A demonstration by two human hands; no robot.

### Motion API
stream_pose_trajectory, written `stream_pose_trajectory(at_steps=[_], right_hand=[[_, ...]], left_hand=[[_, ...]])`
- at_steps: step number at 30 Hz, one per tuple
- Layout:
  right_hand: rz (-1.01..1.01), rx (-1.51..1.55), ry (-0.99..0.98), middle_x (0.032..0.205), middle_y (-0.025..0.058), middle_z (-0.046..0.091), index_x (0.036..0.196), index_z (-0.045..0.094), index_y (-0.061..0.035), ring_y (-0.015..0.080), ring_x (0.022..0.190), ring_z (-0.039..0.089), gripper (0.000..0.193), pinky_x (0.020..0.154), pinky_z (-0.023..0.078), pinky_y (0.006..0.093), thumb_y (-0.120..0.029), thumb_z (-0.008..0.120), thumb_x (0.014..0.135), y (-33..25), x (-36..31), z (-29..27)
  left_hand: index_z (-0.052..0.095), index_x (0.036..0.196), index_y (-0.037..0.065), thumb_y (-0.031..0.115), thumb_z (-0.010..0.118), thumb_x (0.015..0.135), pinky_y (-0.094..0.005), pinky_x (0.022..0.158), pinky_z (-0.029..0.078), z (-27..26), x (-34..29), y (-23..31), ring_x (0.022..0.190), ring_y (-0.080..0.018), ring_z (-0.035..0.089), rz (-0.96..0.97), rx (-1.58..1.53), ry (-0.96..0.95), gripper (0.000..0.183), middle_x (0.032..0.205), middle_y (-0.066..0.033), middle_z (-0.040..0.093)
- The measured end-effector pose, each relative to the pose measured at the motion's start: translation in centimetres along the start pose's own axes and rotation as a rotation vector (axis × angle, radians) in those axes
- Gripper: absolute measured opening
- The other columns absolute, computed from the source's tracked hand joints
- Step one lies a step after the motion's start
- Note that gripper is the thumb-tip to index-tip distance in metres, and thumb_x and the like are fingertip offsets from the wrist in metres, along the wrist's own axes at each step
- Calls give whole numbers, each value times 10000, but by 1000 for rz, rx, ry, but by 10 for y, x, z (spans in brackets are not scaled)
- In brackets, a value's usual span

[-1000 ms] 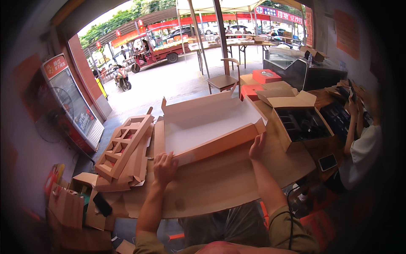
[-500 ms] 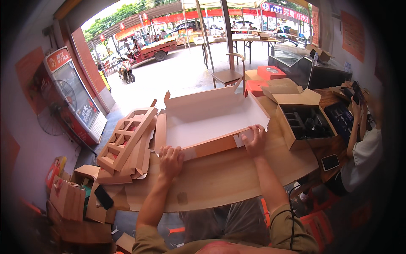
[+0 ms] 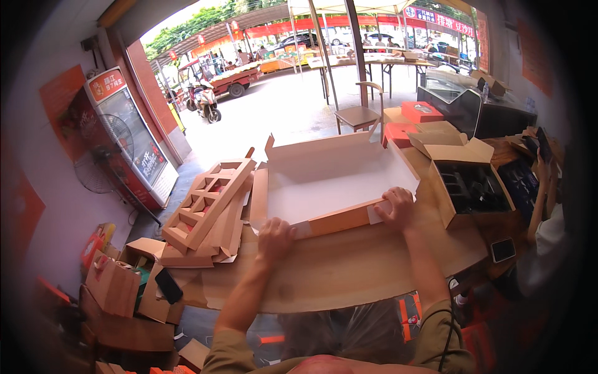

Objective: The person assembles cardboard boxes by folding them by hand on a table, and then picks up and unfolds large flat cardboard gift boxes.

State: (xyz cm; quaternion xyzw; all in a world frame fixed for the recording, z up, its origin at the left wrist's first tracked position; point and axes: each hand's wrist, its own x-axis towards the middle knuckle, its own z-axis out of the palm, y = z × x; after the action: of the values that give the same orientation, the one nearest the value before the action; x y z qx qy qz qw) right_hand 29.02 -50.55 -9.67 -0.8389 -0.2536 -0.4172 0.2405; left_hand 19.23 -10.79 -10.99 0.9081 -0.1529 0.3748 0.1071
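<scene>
A large shallow cardboard box (image 3: 330, 171), brown outside and white inside, lies open on the table before me. Its near wall stands folded up, with pale patches toward both ends. At the near left corner my left hand (image 3: 276, 239) is closed over the edge, knuckles up. My right hand (image 3: 397, 209) grips the near wall toward its right end, fingers over the top edge and thumb on the outer face. Left of the box lies a stack of flat brown cardboard pieces, topped by a divided cardboard insert (image 3: 208, 202).
On the right stands an open carton (image 3: 467, 181) of dark items, near a phone (image 3: 503, 250). Another person's arm (image 3: 543, 187) is beyond it. Folded cartons (image 3: 112, 283) and a dark phone (image 3: 168, 285) sit at lower left. A chair (image 3: 358, 116) stands past the table.
The whole scene has shifted right in the picture as my head turned left. Both hands stay on the box's near side, with little visible change in their hold.
</scene>
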Motion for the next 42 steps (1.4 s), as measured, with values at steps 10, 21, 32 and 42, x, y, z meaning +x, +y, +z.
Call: stream_pose_trajectory(at_steps=[10, 21, 32, 42], right_hand=[[16, -70, 8, 797, 95, 590, 733, 597, -74, 314, 858, 571, 512, 845, 430, 453, -560, 751, 778, 0, -7, -6], [-45, -37, -15, 798, 107, 606, 730, 633, -45, 317, 862, 575, 493, 823, 447, 441, -516, 752, 812, -1, -8, -9], [86, -10, -320, 809, 100, 655, 791, 671, -61, 316, 823, 629, 379, 782, 454, 441, -424, 692, 898, -6, -21, 0], [229, 79, -384, 828, 136, 684, 856, 638, -50, 334, 823, 650, 381, 814, 470, 442, -424, 709, 875, -8, -20, -2]], left_hand=[[582, 885, 73, 269, 706, 868, -479, 686, 503, -6, 6, 7, 798, -362, 599, 30, -37, 32, 233, 859, -129, 569], [563, 849, 64, 287, 681, 889, -489, 731, 474, -5, 5, 7, 819, -371, 577, 30, -7, 14, 256, 850, -136, 564], [582, 897, 64, 245, 654, 912, -486, 792, 451, 0, -1, 11, 864, -364, 584, -26, -36, -65, 196, 874, -132, 592], [591, 974, 57, 244, 659, 917, -490, 817, 473, 3, -1, 7, 881, -370, 615, -79, -100, -136, 207, 898, -137, 629]])
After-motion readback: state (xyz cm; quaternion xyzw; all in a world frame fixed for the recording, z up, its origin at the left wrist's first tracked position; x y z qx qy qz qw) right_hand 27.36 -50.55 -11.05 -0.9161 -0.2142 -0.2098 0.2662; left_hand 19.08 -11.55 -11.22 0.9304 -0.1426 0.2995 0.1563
